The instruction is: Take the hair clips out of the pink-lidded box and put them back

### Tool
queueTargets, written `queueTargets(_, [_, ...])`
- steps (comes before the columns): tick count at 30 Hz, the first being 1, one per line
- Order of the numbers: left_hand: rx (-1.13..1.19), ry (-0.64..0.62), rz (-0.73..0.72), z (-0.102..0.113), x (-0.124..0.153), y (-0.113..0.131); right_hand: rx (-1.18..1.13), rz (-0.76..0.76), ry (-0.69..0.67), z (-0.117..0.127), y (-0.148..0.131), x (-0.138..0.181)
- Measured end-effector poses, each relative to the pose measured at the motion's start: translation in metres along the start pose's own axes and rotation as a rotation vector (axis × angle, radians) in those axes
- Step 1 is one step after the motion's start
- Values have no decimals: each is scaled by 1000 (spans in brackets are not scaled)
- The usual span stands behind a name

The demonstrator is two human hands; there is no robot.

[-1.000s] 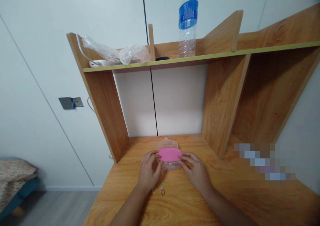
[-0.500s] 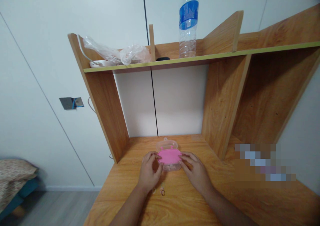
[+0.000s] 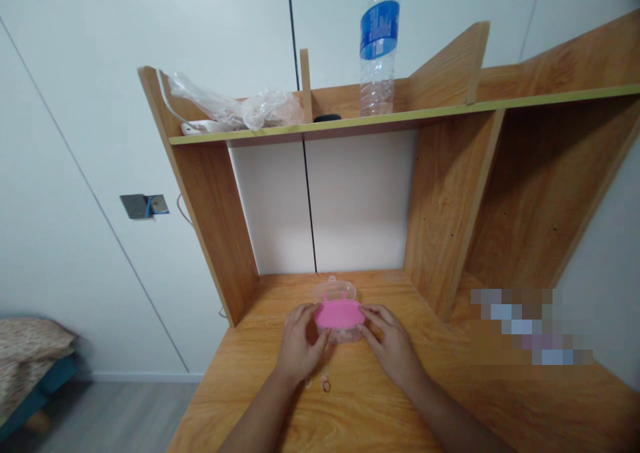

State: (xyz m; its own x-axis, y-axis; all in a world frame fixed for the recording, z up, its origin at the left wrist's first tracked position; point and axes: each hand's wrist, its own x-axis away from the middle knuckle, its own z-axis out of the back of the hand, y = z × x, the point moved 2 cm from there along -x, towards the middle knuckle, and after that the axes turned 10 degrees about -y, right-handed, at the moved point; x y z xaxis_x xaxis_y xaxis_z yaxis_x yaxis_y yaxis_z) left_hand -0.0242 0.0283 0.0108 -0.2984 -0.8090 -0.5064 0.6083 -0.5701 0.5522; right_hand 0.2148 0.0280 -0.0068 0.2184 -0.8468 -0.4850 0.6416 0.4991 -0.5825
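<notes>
We have both hands at a pink piece (image 3: 340,314), an oval, flat-topped part at the middle of the wooden worktop (image 3: 385,406). Our left hand (image 3: 300,341) grasps its left end, fingertips on the edge and thumb at the front; our right hand (image 3: 393,341) grasps the right end in much the same way. The pink piece lies over the base of a clear case (image 3: 345,337), whose see-through lid (image 3: 334,289) stands open behind it, near the back of the worktop. Two small pink tabs show along its rear edge (whether it sits fully down in the base, we cannot tell).

Nearer to us, between our forearms, a small dark ring (image 3: 327,391) lies on the worktop, with a pale loop (image 3: 309,384) just beside it on the left.

Above, on the shelf (image 3: 440,111), we see an upright clear bottle (image 3: 379,46) with a blue label and blue cap, a crumpled plastic bag (image 3: 265,109) left of a short divider (image 3: 305,86), and a low black item (image 3: 327,117) between divider and bottle. Well off to the right, a pixelated patch (image 3: 525,326) hides what is there.
</notes>
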Motion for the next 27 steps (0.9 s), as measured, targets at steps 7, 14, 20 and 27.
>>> queueTargets(7, [-15,-16,0,0,-1,-2,-2,8,19,1,1,-1])
queueTargets(14, [29,-5,-23,-2,0,-1,-39,14,31,2,-7,1])
queueTargets(20, [58,2,-31,-4,1,-3,-57,32,27,0,-7,1])
queueTargets(27, [18,-36,-2,-3,1,-1,-16,17,-39,-2,-3,0])
